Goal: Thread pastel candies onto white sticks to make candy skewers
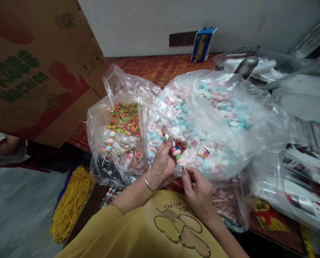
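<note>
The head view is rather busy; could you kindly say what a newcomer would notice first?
Probably the clear bag of pastel pink and blue sweets, filling the centre. In front, the left hand holds a colourful skewer, its lower end at the right hand's fingertips. A printed cardboard box looms at upper left.

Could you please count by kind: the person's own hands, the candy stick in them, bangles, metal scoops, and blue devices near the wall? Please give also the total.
Own hands: 2 (left hand, right hand)
Held candy stick: 1
Bangle: 1
Metal scoop: 1
Blue device: 1
Total: 6
</note>
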Motion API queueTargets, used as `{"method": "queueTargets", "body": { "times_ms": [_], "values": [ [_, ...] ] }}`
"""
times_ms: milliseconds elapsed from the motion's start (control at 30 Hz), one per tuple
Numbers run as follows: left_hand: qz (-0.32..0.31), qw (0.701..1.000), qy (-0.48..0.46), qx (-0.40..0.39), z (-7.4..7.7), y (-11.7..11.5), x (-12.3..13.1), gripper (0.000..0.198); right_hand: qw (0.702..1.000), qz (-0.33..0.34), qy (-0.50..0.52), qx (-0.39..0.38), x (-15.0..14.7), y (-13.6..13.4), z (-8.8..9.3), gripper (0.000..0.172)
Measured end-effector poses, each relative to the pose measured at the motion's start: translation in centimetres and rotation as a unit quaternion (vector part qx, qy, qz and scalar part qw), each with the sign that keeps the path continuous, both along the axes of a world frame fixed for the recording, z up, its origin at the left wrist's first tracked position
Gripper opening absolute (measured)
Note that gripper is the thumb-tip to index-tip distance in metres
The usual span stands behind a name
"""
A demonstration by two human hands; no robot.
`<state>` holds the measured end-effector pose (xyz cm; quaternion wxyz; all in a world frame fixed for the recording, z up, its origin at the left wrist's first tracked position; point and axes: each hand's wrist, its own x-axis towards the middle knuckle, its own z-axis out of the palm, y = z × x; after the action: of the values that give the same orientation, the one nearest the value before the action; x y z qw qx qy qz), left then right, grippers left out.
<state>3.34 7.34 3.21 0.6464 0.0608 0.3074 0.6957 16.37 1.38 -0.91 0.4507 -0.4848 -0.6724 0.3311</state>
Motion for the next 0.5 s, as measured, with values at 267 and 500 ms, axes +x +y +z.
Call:
{"method": "queueTargets", "body": {
  "times_ms": [267,500],
  "values": [
    [-0.016,0.998,-0.019,-0.055,0.8,-1.1,1.5,0.033,0.991,-0.032,-0.078,0.107,-0.1,0.3,0.2,0.018],
    [-0.062,0.996,-0.047,-0.036,-0.3,-1.1,0.7,0.034,0.803,0.146,0.388,-0.429,0.0,0.5,2.2,0.034]
  ]
}}
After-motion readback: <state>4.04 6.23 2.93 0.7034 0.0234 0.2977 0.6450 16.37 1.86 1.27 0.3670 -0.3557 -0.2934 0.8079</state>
